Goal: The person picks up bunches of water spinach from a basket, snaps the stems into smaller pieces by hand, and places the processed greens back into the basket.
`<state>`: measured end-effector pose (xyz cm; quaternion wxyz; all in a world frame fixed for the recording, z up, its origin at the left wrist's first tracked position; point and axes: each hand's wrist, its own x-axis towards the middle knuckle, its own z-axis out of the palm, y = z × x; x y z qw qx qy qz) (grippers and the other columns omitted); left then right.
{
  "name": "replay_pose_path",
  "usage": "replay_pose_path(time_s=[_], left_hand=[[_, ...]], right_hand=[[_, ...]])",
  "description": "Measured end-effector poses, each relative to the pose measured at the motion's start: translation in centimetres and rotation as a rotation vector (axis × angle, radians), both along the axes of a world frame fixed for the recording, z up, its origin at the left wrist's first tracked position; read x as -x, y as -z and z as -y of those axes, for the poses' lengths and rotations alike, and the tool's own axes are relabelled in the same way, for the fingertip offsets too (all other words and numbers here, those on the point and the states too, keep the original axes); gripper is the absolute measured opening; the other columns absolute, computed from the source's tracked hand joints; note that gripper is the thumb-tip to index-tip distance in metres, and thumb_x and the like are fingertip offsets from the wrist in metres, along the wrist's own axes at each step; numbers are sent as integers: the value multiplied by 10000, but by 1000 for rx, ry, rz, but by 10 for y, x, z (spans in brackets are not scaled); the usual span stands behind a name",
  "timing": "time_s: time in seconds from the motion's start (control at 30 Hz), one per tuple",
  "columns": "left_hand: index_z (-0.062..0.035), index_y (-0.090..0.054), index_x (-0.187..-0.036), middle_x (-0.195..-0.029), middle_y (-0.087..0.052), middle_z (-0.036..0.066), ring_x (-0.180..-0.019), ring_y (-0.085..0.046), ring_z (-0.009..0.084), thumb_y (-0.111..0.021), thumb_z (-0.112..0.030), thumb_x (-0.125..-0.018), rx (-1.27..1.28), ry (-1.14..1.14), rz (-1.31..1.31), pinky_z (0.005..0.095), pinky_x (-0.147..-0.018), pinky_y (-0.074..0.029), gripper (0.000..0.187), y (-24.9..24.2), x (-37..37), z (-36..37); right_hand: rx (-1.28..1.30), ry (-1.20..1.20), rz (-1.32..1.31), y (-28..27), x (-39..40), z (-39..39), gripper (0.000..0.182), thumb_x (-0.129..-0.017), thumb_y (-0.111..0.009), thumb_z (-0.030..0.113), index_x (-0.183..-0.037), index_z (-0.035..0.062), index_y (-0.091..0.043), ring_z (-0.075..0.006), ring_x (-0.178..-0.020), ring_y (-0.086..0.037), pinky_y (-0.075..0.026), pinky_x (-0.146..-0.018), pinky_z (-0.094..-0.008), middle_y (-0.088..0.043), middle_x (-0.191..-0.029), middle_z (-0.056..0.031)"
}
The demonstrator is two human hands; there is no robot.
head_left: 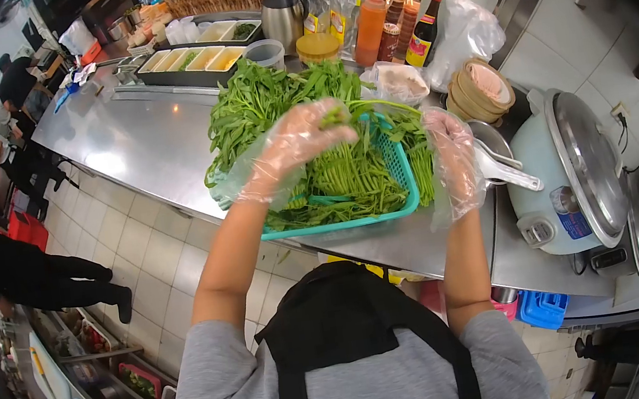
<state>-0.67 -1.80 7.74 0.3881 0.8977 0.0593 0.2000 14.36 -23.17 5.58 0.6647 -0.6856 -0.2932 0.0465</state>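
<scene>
Both of my hands wear clear plastic gloves over a teal basket (412, 179) heaped with water spinach (344, 172). My left hand (311, 137), a little blurred, is closed around short green stems above the cut stalks. From near it, a long water spinach stem (388, 104) stretches across the basket's back rim to my right hand (451, 142). The fingers of my right hand are curled around that stem's end, right of the basket. Leafy tops (255, 107) pile up at the back left. More stalks (421, 166) lie outside the basket's right side.
On the steel counter (142, 142) stand a condiment tray (192, 61), a thermal jug (284, 14), sauce bottles (370, 30) and stacked bowls (480, 89). A large rice cooker (565, 167) and a white ladle (505, 171) are at right. A person in black (30, 270) is at left.
</scene>
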Motion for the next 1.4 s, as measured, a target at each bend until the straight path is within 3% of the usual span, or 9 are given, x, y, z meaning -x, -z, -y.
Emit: replay_pose_path(time_s=[0.1,0.27,0.4,0.53,0.7,1.07,1.17,1.27,1.4], left_hand=[[-79,-656,-1010,-934,-671,153,-844,-634,265,-700,-340,-837,-373,-157,172,387,-817,-490,316,39,-14,2],[-147,-676,-1056,-777,-680,139,-642,-641,342,-694,-307,-846,-147,-426,135,410,-615,-521,264,22,-7,6],[-150,-649,-1149,-743,-666,168,-615,-630,333,-677,-285,-867,-481,-346,383,433,-583,-517,314,17,-18,27],[-127,-639,-1175,-720,-658,180,-589,-618,341,-673,-249,-874,-633,-379,254,426,-546,-492,326,38,-39,26],[-105,-667,-1083,-733,-661,173,-620,-630,336,-689,-189,-857,-392,-374,432,411,-582,-495,243,30,-44,33],[-49,-664,-976,-778,-637,180,-690,-607,285,-639,-212,-847,130,-262,197,363,-680,-482,210,24,-31,36],[-34,-659,-977,-754,-626,168,-646,-576,271,-630,-239,-844,238,-389,157,359,-660,-478,246,19,-28,42],[-54,-679,-992,-776,-652,166,-665,-612,290,-637,-277,-856,-291,-273,307,370,-662,-495,264,36,-19,32],[-132,-685,-1097,-860,-701,128,-745,-670,306,-668,-259,-859,-368,-391,317,402,-684,-532,270,36,-21,56]], right_hand=[[-65,-17,-180,8,-9,7,245,-907,-664,226,-1016,8,-693,-83,-778,-542,-441,-712,-245,-635,-858,-5],[-305,-27,-367,27,-16,13,256,-890,-675,198,-1076,22,-657,-70,-703,-488,-405,-635,-224,-579,-821,16],[-416,-166,-528,31,0,5,232,-902,-671,230,-1008,39,-594,-65,-636,-383,-371,-611,-211,-428,-721,40],[-376,-265,-694,38,14,-10,145,-919,-643,161,-966,45,-571,-75,-607,-371,-358,-575,-228,-409,-695,36],[-349,-274,-763,43,34,-22,118,-931,-607,140,-981,36,-583,-77,-607,-388,-356,-574,-229,-428,-702,33],[-239,-278,-609,65,33,-24,208,-921,-657,228,-1021,46,-656,-89,-687,-486,-411,-668,-253,-554,-776,23],[-27,-6,-56,68,38,-28,222,-940,-634,216,-1008,6,-666,-124,-760,-545,-452,-745,-264,-615,-848,-20],[-146,44,-54,56,45,-26,219,-944,-625,186,-1006,-21,-665,-163,-835,-584,-470,-811,-293,-651,-908,-71],[-50,165,139,62,42,-26,184,-935,-618,141,-1027,-11,-667,-219,-853,-630,-489,-800,-324,-673,-943,-134]])
